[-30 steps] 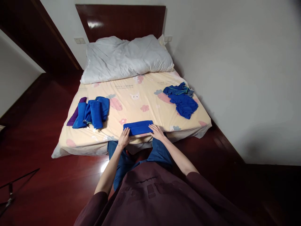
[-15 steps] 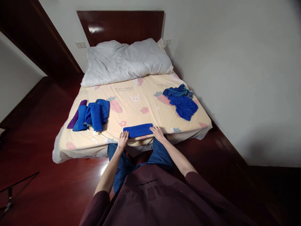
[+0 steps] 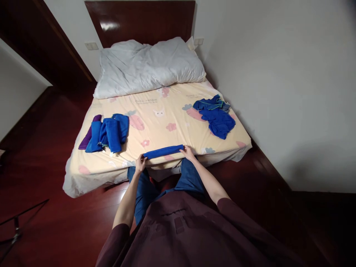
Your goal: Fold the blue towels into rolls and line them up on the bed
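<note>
A folded blue towel [image 3: 163, 151] lies as a narrow strip along the near edge of the bed [image 3: 172, 122]. My left hand [image 3: 140, 163] pinches its left end. Its right end is gripped by my right hand [image 3: 188, 152]. The towel looks lifted slightly off the sheet. Folded blue towels and a purple one [image 3: 107, 132] sit in a pile on the left side of the bed. A heap of loose blue cloths [image 3: 215, 115] lies on the right side.
A white pillow [image 3: 147, 66] lies at the head of the bed against a dark wooden headboard [image 3: 139, 20]. A white wall runs along the bed's right side. Dark red wood floor surrounds the bed. A stand leg [image 3: 16, 226] shows at lower left.
The flat towel has been folded narrower and both hands have closed on its ends, lifting it a little at the bed's edge.
</note>
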Demonstrator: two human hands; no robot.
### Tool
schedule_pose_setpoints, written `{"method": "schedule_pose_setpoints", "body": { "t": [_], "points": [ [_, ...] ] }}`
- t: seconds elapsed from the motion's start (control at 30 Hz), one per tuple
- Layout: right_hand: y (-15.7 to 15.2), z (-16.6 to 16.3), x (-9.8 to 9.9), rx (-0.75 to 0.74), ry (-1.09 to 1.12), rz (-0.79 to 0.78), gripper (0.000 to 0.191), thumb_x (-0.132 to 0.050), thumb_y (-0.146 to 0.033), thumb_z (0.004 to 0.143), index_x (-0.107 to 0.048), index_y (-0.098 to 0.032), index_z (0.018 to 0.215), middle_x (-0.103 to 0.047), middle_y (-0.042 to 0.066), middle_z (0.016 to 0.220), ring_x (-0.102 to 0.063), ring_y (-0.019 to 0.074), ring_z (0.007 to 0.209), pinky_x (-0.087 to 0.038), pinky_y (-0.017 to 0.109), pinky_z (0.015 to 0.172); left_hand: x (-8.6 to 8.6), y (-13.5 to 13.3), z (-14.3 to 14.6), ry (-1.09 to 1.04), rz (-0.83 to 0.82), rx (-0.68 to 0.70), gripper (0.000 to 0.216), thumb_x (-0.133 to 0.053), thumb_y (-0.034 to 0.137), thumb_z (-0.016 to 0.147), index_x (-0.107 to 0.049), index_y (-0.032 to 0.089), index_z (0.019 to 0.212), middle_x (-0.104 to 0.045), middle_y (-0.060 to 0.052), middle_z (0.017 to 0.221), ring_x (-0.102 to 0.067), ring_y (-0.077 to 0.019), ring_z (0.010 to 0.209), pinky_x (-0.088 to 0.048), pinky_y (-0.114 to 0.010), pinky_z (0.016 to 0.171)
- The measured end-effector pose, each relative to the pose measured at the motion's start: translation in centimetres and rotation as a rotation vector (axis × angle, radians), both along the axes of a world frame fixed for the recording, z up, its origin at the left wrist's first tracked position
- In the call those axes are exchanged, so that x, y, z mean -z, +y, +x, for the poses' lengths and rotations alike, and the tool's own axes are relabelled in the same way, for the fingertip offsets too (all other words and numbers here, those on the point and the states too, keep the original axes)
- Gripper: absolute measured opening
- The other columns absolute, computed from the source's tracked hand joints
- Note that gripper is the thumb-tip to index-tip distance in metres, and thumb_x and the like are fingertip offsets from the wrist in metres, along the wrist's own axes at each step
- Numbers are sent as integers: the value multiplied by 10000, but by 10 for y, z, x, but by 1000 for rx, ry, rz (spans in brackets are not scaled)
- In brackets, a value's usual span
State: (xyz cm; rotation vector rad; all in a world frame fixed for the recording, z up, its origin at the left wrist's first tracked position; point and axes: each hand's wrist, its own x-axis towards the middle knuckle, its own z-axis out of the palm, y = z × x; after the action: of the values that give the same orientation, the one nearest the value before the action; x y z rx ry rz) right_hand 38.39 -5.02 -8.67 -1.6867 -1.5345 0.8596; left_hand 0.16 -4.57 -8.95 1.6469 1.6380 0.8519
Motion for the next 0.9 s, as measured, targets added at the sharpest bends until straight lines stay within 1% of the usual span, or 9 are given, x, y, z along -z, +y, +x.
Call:
{"method": "schedule_pose_setpoints", "body": {
  "t": [0.07, 0.13, 0.23, 0.33, 0.43, 0.53, 0.77, 0.83, 0.9],
  "points": [
    [1, 0, -3, 15, -1, -6, 285, -670, -444, 858, -678, -190, 987, -705, 49, 823, -679, 222, 835, -565, 317, 777, 0, 4, 0, 7, -21, -25, 327, -576, 350, 900, -613, 164, 1167, -747, -156, 1082, -724, -321, 1050, -561, -473, 952],
    [3, 1, -6, 25, -24, -5, 288, -647, -486, 874, -664, -202, 922, -687, 33, 776, -672, 209, 789, -555, 295, 733, 0, 6, 0, 11, -43, -32, 304, -573, 322, 903, -608, 167, 1161, -747, -160, 1107, -726, -314, 1056, -555, -459, 964],
    [4, 3, -7, 39, -91, -4, 288, -612, -498, 893, -656, -215, 863, -694, 27, 758, -683, 205, 791, -547, 278, 725, -3, 9, 0, 25, -76, -30, 282, -564, 294, 911, -608, 174, 1163, -748, -154, 1137, -714, -304, 1105, -542, -443, 995],
    [6, 4, -5, 49, -141, -5, 288, -609, -492, 902, -672, -216, 852, -713, 34, 747, -700, 216, 803, -554, 283, 731, -6, 10, 0, 53, -113, -37, 283, -562, 284, 920, -606, 174, 1177, -751, -152, 1149, -710, -300, 1120, -532, -440, 1011],
    [8, 4, -1, 60, -148, -17, 274, -617, -470, 915, -700, -212, 880, -746, 48, 775, -721, 224, 812, -570, 301, 752, -10, 13, 0, 84, -155, -51, 303, -576, 282, 923, -600, 163, 1200, -751, -163, 1152, -712, -299, 1120, -525, -434, 1016],
    [11, 3, 3, 89, -144, -34, 238, -662, -436, 907, -723, -208, 939, -780, 70, 853, -747, 235, 862, -583, 321, 802, -14, 17, 1, 115, -205, -63, 314, -597, 267, 916, -595, 157, 1210, -759, -164, 1129, -721, -288, 1098, -529, -420, 1003],
    [16, 2, 9, 125, -146, -86, 211, -705, -379, 902, -718, -213, 1032, -795, 78, 972, -760, 235, 965, -588, 333, 860, -22, 28, -1, 206, -318, -75, 239, -631, 257, 916, -609, 170, 1138, -767, -167, 1125, -735, -273, 1061, -535, -391, 962],
    [18, 1, 7, 140, -178, -125, 243, -709, -364, 902, -702, -202, 1083, -789, 85, 1002, -750, 236, 990, -575, 342, 893, -25, 32, 1, 237, -333, -75, 235, -632, 259, 918, -610, 168, 1134, -769, -173, 1103, -737, -286, 1051, -535, -398, 955],
    [20, -3, 3, 151, -253, -138, 316, -705, -352, 902, -673, -194, 1173, -778, 89, 1027, -723, 249, 1049, -550, 374, 955, -27, 34, 6, 268, -326, -66, 277, -616, 246, 921, -602, 153, 1182, -766, -187, 1082, -730, -308, 1065, -530, -422, 965]
  ]
}}
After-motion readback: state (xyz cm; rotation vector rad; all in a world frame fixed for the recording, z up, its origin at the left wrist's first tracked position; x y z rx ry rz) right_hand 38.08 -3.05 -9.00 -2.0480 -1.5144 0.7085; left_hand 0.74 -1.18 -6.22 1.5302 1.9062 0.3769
